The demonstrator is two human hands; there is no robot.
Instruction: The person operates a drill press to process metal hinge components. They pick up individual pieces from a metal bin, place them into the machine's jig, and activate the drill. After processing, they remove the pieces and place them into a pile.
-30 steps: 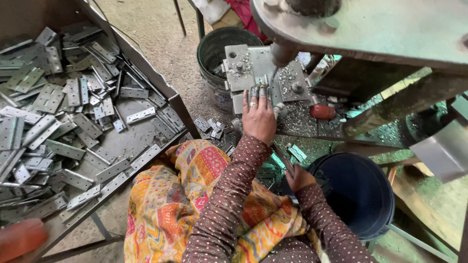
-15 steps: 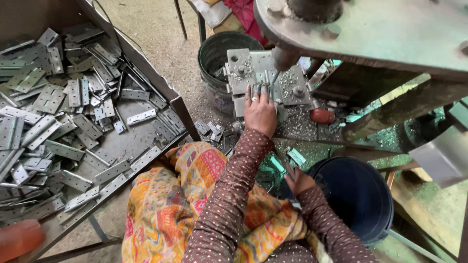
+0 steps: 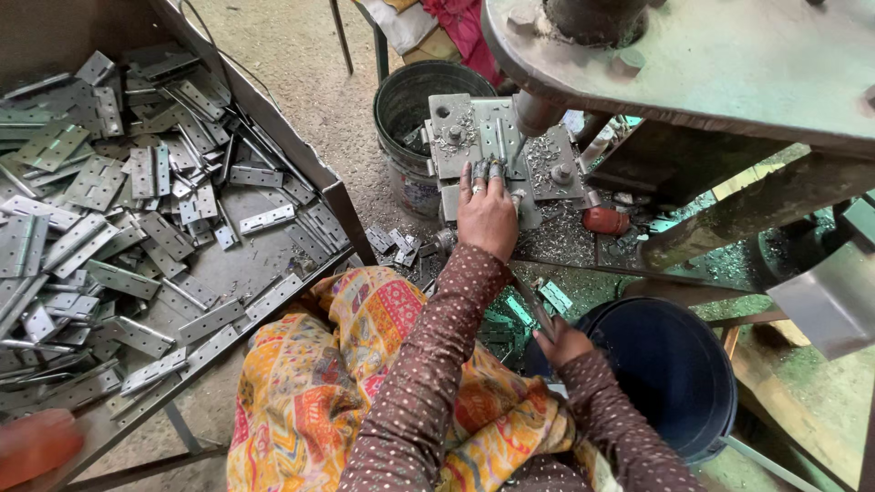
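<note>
My left hand [image 3: 488, 214] reaches forward to the grey die plate [image 3: 456, 137] of a press, its dark-tipped fingers holding a small metal hinge [image 3: 497, 146] under the ram [image 3: 533, 114]. My right hand [image 3: 561, 342] stays low by my lap, beside the blue bucket [image 3: 670, 364], closed on a thin metal piece [image 3: 531, 308] that points up and left. Both arms wear brown dotted sleeves, and a bright patterned cloth [image 3: 365, 383] covers my lap.
A large tray [image 3: 219, 273] heaped with several grey hinges fills the left side. A dark bucket [image 3: 410, 109] stands behind the die. Loose hinges [image 3: 394, 241] and metal chips lie on the ground. The green press frame [image 3: 711, 64] overhangs the right. A blurred reddish shape [image 3: 36, 446] sits bottom left.
</note>
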